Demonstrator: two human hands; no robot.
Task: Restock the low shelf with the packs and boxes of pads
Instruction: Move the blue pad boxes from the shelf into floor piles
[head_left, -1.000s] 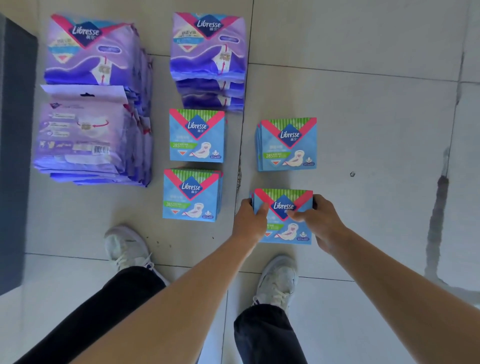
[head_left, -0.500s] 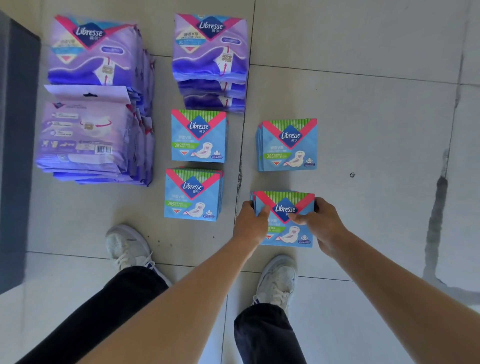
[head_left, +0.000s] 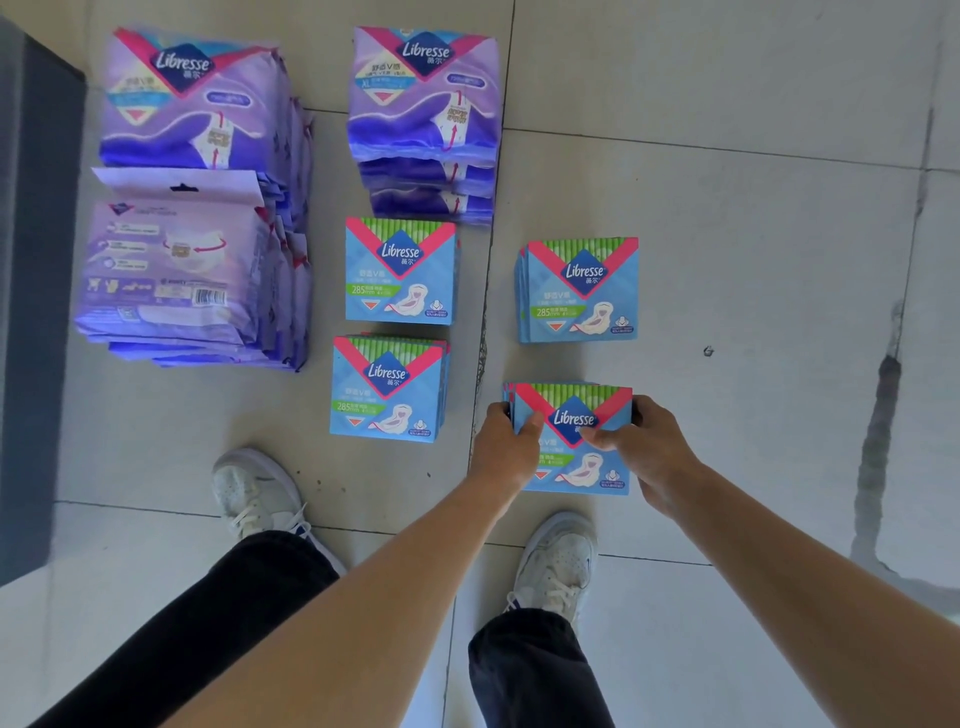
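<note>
The stack of blue boxes (head_left: 574, 410) is shifting a touch toward 6 o'clock, so the strip of floor (head_left: 571, 364) between it and the neighbouring blue stack (head_left: 579, 291) at its 12 o'clock is widening slightly. It is also appearing a little larger than a second ago, as if coming up toward the camera, though whether it is leaving the floor cannot be told. The left hand (head_left: 506, 449) and the right hand (head_left: 652, 449), gripping its 9 and 3 o'clock sides, are drifting with it

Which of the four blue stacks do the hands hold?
The nearest right-hand blue stack, just ahead of the right shoe; left hand and right hand grip its sides.
</note>
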